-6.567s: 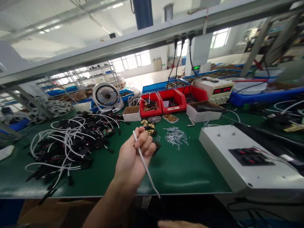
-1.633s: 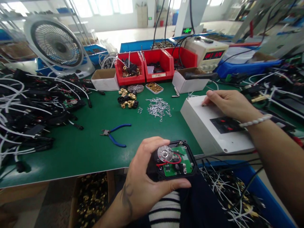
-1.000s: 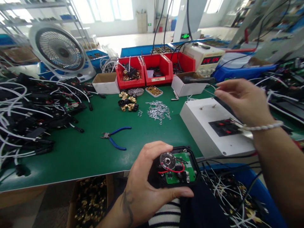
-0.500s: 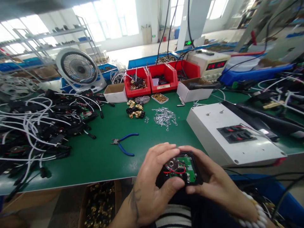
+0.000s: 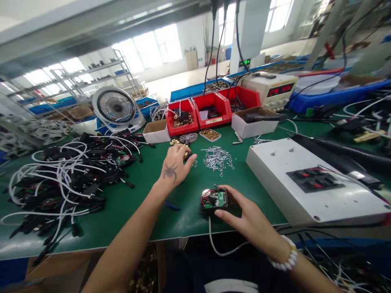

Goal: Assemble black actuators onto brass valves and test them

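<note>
My left hand (image 5: 175,165) reaches over the small pile of brass and black fittings (image 5: 187,156), palm down. Its thumb stands apart from the fingers, whose tips are partly hidden. One fitting shows between thumb and index finger; I cannot see a firm hold on it. Near the table's front edge, my right hand (image 5: 244,211) grips a black housing with a green circuit board (image 5: 215,198) between thumb and fingers. The housing's open side faces up, showing red wires and a round clear part. A white cable (image 5: 214,242) hangs from it. My left forearm mostly covers the blue-handled cutters (image 5: 172,206).
Bent wire clips (image 5: 217,159) lie heaped mid-table, with a tray of small brass parts (image 5: 210,134) behind. Red bins (image 5: 212,116) and a power supply (image 5: 271,87) stand at the back. Cabled black units (image 5: 70,175) crowd the left; a white box (image 5: 305,183) stands right.
My left hand has let go of the housing and moved forward and left to the fittings. My right hand has lowered the housing to the table's front area. The view has tilted slightly.
</note>
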A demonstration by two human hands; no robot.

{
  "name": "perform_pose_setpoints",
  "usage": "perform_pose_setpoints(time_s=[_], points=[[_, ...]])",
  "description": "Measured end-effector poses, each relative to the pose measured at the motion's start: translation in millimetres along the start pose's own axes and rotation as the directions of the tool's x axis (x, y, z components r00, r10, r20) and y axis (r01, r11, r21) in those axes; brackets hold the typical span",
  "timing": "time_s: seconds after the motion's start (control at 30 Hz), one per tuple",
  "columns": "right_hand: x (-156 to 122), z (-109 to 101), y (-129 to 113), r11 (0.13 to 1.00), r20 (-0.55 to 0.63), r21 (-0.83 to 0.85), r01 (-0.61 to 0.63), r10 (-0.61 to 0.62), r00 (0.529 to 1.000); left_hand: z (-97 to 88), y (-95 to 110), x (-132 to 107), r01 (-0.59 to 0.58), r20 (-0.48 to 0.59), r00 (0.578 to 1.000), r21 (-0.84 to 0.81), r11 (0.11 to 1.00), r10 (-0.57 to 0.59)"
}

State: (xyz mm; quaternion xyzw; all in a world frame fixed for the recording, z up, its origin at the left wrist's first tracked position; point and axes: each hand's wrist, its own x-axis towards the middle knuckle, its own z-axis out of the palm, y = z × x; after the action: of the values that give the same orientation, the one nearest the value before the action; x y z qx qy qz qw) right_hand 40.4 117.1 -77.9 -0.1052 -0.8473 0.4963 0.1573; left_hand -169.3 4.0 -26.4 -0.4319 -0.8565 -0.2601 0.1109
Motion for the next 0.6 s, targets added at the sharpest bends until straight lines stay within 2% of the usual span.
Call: perform_pose_setpoints(time_s=[0.13, 0.2, 0.3, 0.43, 0.6], points=[[4, 8, 10, 0.992, -0.053, -0.101, 0.076, -0.081, 0.995, 27.0, -28, 60, 0.065, 0.112, 0.99, 0.194, 0.979, -0.088], [3, 9, 13, 0.988, -0.057, -0.118, 0.103, -0.11, 0.992, 35.3, -39, 79, 0.112, 0.178, 0.971, 0.257, 0.96, -0.161], [1, 8, 16, 0.98, -0.063, -0.141, 0.142, -0.152, 0.986, 36.5, -58, 95, 0.177, 0.275, 0.925, 0.305, 0.936, -0.264], [2, 8, 18, 0.972, -0.078, -0.154, 0.179, -0.193, 0.978, 26.1, -81, 95, 0.165, 0.37, 0.886, 0.31, 0.936, -0.279], [2, 10, 18, 0.964, -0.121, -0.157, 0.216, -0.235, 0.964, 6.7, -90, 67, 0.082, 0.436, 0.874, 0.303, 0.949, -0.214]])
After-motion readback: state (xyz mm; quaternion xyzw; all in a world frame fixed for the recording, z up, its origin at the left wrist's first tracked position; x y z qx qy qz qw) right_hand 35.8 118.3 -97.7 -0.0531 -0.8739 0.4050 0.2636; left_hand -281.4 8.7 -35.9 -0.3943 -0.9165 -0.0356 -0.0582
